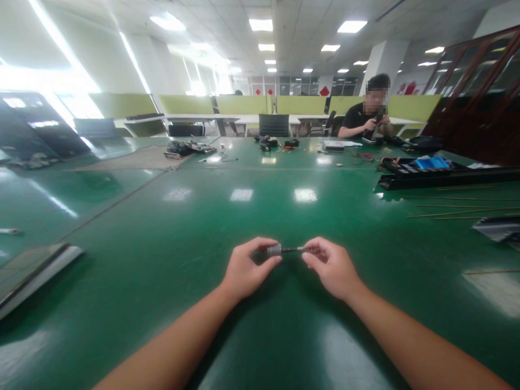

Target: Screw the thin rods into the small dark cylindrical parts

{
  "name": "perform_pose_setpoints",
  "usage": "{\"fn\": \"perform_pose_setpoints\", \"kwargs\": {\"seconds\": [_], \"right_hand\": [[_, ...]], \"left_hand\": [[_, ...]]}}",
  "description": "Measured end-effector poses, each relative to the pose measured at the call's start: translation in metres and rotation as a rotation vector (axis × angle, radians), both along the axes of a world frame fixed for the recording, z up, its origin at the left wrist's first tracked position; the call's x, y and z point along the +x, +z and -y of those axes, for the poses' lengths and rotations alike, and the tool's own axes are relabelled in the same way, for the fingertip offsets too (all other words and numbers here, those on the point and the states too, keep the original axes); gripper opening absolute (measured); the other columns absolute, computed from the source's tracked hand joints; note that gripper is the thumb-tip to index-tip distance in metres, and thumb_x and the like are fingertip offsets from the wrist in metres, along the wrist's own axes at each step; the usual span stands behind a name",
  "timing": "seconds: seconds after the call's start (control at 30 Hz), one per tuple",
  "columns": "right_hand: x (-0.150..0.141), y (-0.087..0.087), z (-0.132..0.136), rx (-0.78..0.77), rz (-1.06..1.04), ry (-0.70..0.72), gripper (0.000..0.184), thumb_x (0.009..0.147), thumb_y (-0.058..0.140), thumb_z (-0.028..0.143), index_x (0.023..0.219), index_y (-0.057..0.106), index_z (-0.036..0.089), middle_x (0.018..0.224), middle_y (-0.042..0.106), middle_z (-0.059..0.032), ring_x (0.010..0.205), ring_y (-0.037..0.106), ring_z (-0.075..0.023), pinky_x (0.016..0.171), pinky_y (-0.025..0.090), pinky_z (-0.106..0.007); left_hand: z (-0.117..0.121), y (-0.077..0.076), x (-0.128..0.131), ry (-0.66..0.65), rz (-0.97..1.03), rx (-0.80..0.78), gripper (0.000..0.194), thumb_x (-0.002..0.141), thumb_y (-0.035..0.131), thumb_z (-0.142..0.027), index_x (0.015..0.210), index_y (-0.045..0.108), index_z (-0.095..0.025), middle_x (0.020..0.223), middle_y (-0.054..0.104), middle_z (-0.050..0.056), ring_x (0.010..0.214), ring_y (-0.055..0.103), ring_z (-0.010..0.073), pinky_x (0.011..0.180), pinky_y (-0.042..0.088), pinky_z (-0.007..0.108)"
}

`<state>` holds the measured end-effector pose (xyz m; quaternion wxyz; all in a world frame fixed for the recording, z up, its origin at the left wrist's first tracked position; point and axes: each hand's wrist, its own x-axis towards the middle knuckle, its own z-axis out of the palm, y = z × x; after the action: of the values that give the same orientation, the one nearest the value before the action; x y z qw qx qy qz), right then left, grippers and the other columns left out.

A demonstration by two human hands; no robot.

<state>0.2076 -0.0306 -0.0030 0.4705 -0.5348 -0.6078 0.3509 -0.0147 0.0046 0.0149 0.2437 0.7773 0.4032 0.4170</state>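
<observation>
Over the green table [174, 222], my left hand [246, 271] pinches a small grey cylinder [275, 249] between thumb and fingers. From the cylinder's right side runs a thin dark rod [291, 249], roughly level. My right hand [333, 271] has its thumb and fingers closed on the rod's right end, where a lighter, ridged part shows. The rod and cylinder look joined in one line; the exact kind of part is too small to make out. Both hands are a short gap apart, with the rod bridging them.
Long thin rods [459, 206] and a black tray [430, 165] of parts lie at the right. A flat panel [36, 271] sits at the left edge. Tools and wires [268, 142] are along the far side. Another person [361, 122] sits at the back right, holding something dark.
</observation>
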Motion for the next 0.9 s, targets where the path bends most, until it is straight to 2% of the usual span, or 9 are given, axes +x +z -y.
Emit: {"fn": "perform_pose_setpoints", "kwargs": {"seconds": [0.2, 0.33, 0.43, 0.53, 0.6, 0.7, 0.8, 0.9], "right_hand": [[0.001, -0.001, 0.001, 0.027, -0.048, -0.021, 0.018, 0.085, 0.065, 0.035, 0.092, 0.067, 0.018, 0.080, 0.070, -0.0049, 0.070, 0.066, -0.0192, 0.066, 0.052, -0.029], [0.000, 0.000, 0.000, 0.021, -0.073, -0.003, 0.027, 0.091, 0.058, 0.041, 0.084, 0.066, 0.017, 0.073, 0.068, -0.0038, 0.062, 0.063, -0.0165, 0.061, 0.049, -0.027], [-0.001, -0.001, -0.001, 0.030, -0.078, 0.015, 0.035, 0.094, 0.052, 0.045, 0.078, 0.064, 0.017, 0.068, 0.066, -0.0027, 0.059, 0.061, -0.0151, 0.059, 0.047, -0.026], [-0.001, -0.002, -0.003, 0.031, -0.075, 0.042, 0.038, 0.096, 0.049, 0.046, 0.077, 0.064, 0.017, 0.066, 0.065, -0.0021, 0.057, 0.060, -0.0143, 0.058, 0.046, -0.025], [-0.001, -0.002, -0.003, 0.039, -0.064, 0.052, 0.038, 0.096, 0.049, 0.046, 0.077, 0.064, 0.017, 0.066, 0.065, -0.0017, 0.057, 0.060, -0.0139, 0.058, 0.046, -0.024], [0.000, -0.002, -0.003, 0.057, -0.058, 0.055, 0.038, 0.096, 0.049, 0.046, 0.077, 0.063, 0.017, 0.065, 0.065, -0.0013, 0.056, 0.061, -0.0136, 0.058, 0.046, -0.024], [0.000, 0.000, -0.002, 0.073, -0.055, 0.077, 0.038, 0.095, 0.048, 0.046, 0.076, 0.063, 0.017, 0.066, 0.065, -0.0010, 0.056, 0.061, -0.0135, 0.058, 0.047, -0.024], [0.002, 0.001, -0.004, 0.096, -0.027, 0.076, 0.039, 0.095, 0.047, 0.047, 0.075, 0.062, 0.018, 0.066, 0.065, -0.0010, 0.056, 0.061, -0.0133, 0.059, 0.047, -0.023]], "left_hand": [[-0.008, -0.002, -0.002, 0.183, 0.128, -0.094, 0.030, 0.076, 0.077, -0.037, 0.099, 0.072, -0.018, 0.095, 0.074, 0.007, 0.085, 0.069, 0.0215, 0.084, 0.055, 0.036], [-0.019, -0.009, -0.004, 0.246, 0.434, -0.260, 0.043, 0.069, 0.082, -0.039, 0.101, 0.068, -0.014, 0.095, 0.073, 0.010, 0.087, 0.069, 0.0218, 0.083, 0.055, 0.035], [-0.027, -0.013, -0.005, 0.279, 0.663, -0.376, 0.056, 0.065, 0.085, -0.037, 0.113, 0.065, -0.013, 0.100, 0.073, 0.011, 0.088, 0.069, 0.0188, 0.082, 0.054, 0.031], [-0.031, -0.016, -0.008, 0.326, 0.766, -0.449, 0.068, 0.063, 0.086, -0.035, 0.123, 0.063, -0.012, 0.098, 0.072, 0.010, 0.075, 0.066, 0.0136, 0.074, 0.053, 0.027], [-0.032, -0.018, -0.011, 0.321, 0.813, -0.474, 0.068, 0.060, 0.087, -0.034, 0.121, 0.065, -0.011, 0.097, 0.072, 0.010, 0.073, 0.065, 0.0122, 0.072, 0.052, 0.026], [-0.031, -0.016, -0.017, 0.325, 0.804, -0.475, 0.066, 0.055, 0.089, -0.031, 0.114, 0.068, -0.010, 0.095, 0.072, 0.010, 0.073, 0.064, 0.0130, 0.071, 0.051, 0.026], [-0.029, -0.009, -0.025, 0.429, 0.659, -0.432, 0.063, 0.054, 0.089, -0.033, 0.110, 0.071, -0.011, 0.096, 0.073, 0.010, 0.072, 0.064, 0.0148, 0.068, 0.050, 0.027], [-0.024, 0.002, -0.042, 0.513, 0.521, -0.380, 0.059, 0.057, 0.087, -0.036, 0.109, 0.072, -0.013, 0.100, 0.073, 0.011, 0.081, 0.067, 0.0186, 0.073, 0.051, 0.028]]}}
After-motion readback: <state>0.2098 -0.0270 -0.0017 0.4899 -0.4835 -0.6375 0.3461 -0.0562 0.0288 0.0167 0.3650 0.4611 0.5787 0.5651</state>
